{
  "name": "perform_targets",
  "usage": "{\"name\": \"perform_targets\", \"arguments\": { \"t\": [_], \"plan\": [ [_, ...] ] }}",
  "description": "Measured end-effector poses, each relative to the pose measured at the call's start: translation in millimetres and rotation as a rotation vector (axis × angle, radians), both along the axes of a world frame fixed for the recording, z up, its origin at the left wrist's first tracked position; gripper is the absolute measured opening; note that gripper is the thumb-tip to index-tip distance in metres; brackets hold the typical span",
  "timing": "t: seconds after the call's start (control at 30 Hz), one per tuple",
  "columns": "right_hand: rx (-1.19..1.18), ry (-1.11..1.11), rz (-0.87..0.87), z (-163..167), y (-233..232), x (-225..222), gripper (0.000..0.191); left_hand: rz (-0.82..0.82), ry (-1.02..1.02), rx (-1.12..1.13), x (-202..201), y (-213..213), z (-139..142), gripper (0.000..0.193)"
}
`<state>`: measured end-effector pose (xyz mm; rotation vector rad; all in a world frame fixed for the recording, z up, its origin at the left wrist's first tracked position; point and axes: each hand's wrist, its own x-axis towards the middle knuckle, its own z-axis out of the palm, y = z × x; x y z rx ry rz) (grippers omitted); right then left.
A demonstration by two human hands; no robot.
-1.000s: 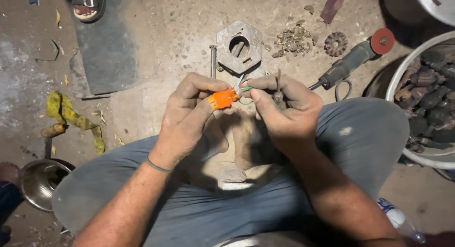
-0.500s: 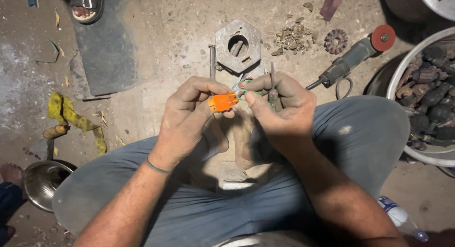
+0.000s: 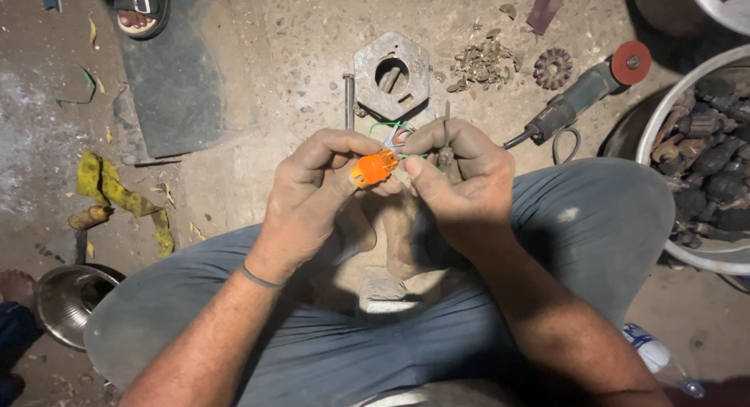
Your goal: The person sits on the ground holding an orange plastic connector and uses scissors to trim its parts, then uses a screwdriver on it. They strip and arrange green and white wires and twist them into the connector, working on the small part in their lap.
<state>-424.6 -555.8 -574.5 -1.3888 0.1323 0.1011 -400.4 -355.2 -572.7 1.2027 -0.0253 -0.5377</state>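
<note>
We held the orange plug up over our crossed legs, pinched in the fingers of our left hand. Our right hand gripped a thin tool and pressed its thumb close to the plug's end, where a green wire looped out. Since a second earlier almost nothing had shifted: both hands stayed locked on the plug, so the fiddly work there was still underway. A grinder and hex block lay on the floor beyond.
</note>
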Motion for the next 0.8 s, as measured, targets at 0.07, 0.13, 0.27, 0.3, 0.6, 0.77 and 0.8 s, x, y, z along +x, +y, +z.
{"name": "perform_targets", "arguments": {
  "t": [0.07, 0.13, 0.27, 0.3, 0.6, 0.77, 0.8],
  "plan": [
    [0.006, -0.021, 0.024, 2, 0, 1, 0.011, -0.004, -0.021, 0.014, 0, 1, 1, 0.021],
    [-0.046, -0.107, 0.061, 3, 0, 3, 0.011, -0.009, -0.038, 0.037, 0, 1, 2, 0.02],
    [-0.109, -0.156, 0.092, 4, -3, 7, 0.01, -0.014, -0.042, 0.035, 1, -1, 0, 0.02],
    [-0.131, -0.179, 0.098, 4, -3, 8, 0.009, -0.013, -0.036, 0.018, 1, -1, -1, 0.02],
    [-0.265, -0.259, 0.083, 9, -1, 10, 0.008, -0.007, -0.055, 0.052, 1, 1, -1, 0.02],
    [-0.644, -0.38, -0.018, 17, 3, 12, 0.011, -0.013, -0.136, 0.079, -1, 0, -2, 0.019],
    [-0.713, -0.461, -0.011, 19, 3, 13, 0.013, -0.01, -0.159, 0.093, -2, 0, -2, 0.019]
  ]
}}
